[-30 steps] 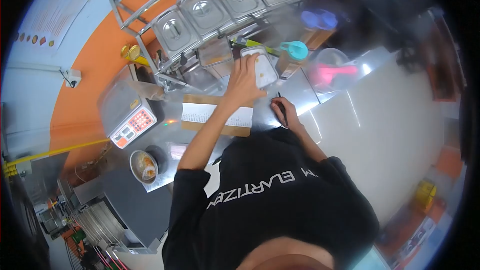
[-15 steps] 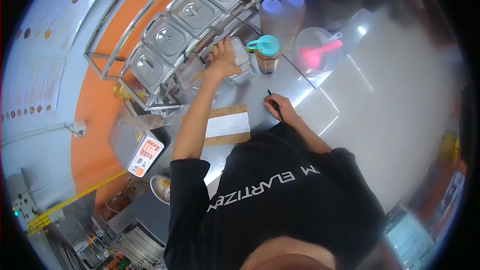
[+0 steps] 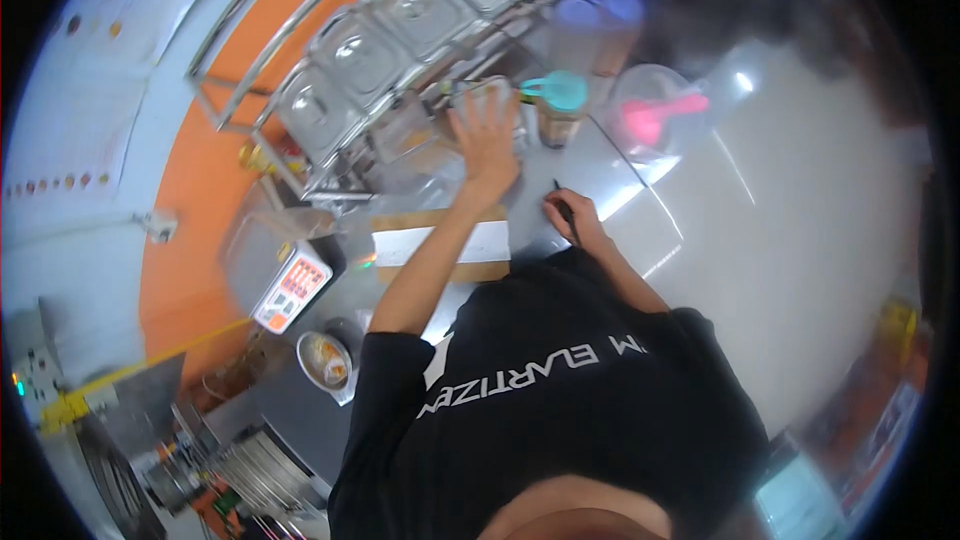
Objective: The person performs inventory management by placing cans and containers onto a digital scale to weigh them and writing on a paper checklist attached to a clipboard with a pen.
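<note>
My left hand (image 3: 488,152) is open, fingers spread, over a clear lidded container (image 3: 497,100) at the back of the metal counter; whether the fingertips touch it is unclear. In my right hand (image 3: 577,218), near the counter's front edge, is a black pen (image 3: 568,212). A brown board with white paper (image 3: 488,240) lies below my left wrist, partly covered by my forearm. Just right of the container stands a jar with a turquoise lid (image 3: 562,98).
Lidded steel pans (image 3: 420,8) sit in a rack behind. Purple-lidded jugs (image 3: 590,25) and a clear bowl with a pink scoop (image 3: 652,120) stand at right. To the left are a scale (image 3: 293,288) and a metal bowl of food (image 3: 325,360).
My left hand has gone from gripping the container's edge to spread fingers over it, and the container sits farther back. My right hand keeps the pen. The camera view has shifted.
</note>
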`<state>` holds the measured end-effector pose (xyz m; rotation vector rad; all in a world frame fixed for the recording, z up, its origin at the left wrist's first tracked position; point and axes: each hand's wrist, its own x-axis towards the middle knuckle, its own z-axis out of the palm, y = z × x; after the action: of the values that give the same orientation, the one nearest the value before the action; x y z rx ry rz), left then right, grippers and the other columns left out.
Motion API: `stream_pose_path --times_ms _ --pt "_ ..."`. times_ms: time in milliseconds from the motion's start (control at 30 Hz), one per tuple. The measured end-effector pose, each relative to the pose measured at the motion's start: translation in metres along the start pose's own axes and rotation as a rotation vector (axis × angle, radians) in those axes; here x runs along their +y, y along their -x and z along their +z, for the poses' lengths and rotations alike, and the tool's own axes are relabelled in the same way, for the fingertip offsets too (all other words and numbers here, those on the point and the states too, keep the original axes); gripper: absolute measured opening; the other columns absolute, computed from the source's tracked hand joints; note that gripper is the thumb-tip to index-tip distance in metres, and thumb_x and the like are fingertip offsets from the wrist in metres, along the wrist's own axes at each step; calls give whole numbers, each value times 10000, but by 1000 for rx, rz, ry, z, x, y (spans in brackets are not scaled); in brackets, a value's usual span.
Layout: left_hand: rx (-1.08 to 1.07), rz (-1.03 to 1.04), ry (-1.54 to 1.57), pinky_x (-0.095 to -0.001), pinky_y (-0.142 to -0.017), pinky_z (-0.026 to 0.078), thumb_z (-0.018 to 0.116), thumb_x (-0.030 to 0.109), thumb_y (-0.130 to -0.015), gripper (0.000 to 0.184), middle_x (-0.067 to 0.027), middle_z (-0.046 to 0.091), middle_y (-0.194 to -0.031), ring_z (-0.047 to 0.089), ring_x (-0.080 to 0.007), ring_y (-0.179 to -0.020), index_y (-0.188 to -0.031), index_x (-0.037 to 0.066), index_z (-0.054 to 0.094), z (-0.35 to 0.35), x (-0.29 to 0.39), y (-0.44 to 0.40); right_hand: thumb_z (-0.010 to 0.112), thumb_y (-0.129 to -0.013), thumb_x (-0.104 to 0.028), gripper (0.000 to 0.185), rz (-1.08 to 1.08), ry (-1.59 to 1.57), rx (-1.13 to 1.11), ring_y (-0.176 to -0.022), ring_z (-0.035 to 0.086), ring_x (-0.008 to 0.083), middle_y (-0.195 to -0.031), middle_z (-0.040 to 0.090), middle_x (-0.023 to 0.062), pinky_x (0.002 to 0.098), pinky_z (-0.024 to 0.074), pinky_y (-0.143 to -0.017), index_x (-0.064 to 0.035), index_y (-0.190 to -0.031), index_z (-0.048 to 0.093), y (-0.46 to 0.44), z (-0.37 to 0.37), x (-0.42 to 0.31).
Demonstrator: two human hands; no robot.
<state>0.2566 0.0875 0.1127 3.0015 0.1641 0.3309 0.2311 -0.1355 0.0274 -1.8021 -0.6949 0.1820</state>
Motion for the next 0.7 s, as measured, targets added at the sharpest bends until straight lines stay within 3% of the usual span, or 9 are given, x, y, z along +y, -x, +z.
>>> stream_pose_path --times_ms 67,133,167,400,433,500,533,633,700 --pt "118 17 -11 -751 -1197 107 663 168 -856 770 -182 364 -1637 262 -464 -1528 -1589 236 436 26 -4 2 724 -934 -112 136 74 8 -55 -849 730 380 -913 732 190 406 571 -757 -22 -1033 700 2 2 8" --pt "162 -16 -43 -752 -1190 146 588 160 -913 655 -190 411 -1603 337 -447 -1490 -1549 279 493 32 -8 -7 725 -933 -97 124 245 13 -128 -832 737 340 -896 728 184 384 569 -755 -28 -1031 697 4 8 19" --pt "162 -26 -93 -760 -1183 153 582 161 -918 632 -199 436 -1580 369 -440 -1471 -1531 302 514 36 -8 -12 729 -929 -84 121 113 35 -73 -811 734 299 -888 723 179 366 562 -746 -26 -1030 697 3 8 16" --pt "204 -130 14 -806 -1166 112 723 143 -825 755 -220 472 -1492 385 -431 -1442 -1535 284 506 27 -2 -40 689 -960 -111 114 36 86 -88 -806 728 326 -899 727 193 389 560 -758 -14 -1017 703 0 8 17" --pt "219 -133 5 -804 -1169 108 739 144 -812 773 -217 475 -1484 382 -430 -1442 -1538 269 504 22 -1 -41 678 -977 -118 126 18 89 -82 -777 702 262 -873 727 161 357 549 -735 -3 -1026 698 1 8 19" --pt "251 -94 -43 -741 -1178 179 699 185 -875 640 -183 490 -1469 398 -420 -1416 -1491 231 532 6 3 -35 657 -1012 -132 157 -21 95 -70 -719 649 133 -821 728 96 291 526 -690 18 -1045 687 1 9 22" --pt "267 -75 -72 -709 -1183 214 679 206 -906 577 -166 498 -1461 406 -415 -1403 -1467 213 546 -4 4 -27 658 -1014 -139 163 -22 99 -74 -722 651 135 -826 730 97 294 528 -695 18 -1046 687 -1 8 20" --pt "332 -1 406 -594 -1164 321 715 203 -873 592 -179 540 -1385 454 -416 -1343 -1432 98 550 -32 21 23 665 -1018 -155 171 -43 138 -95 -730 656 137 -851 734 101 296 531 -700 11 -1052 685 0 8 25" --pt "220 11 622 -493 -1089 417 727 165 -870 503 -181 605 -1289 524 -389 -1281 -1335 26 597 -20 21 72 665 -1019 -150 165 -64 136 -71 -722 649 135 -842 725 97 294 527 -689 9 -1056 683 0 11 26"
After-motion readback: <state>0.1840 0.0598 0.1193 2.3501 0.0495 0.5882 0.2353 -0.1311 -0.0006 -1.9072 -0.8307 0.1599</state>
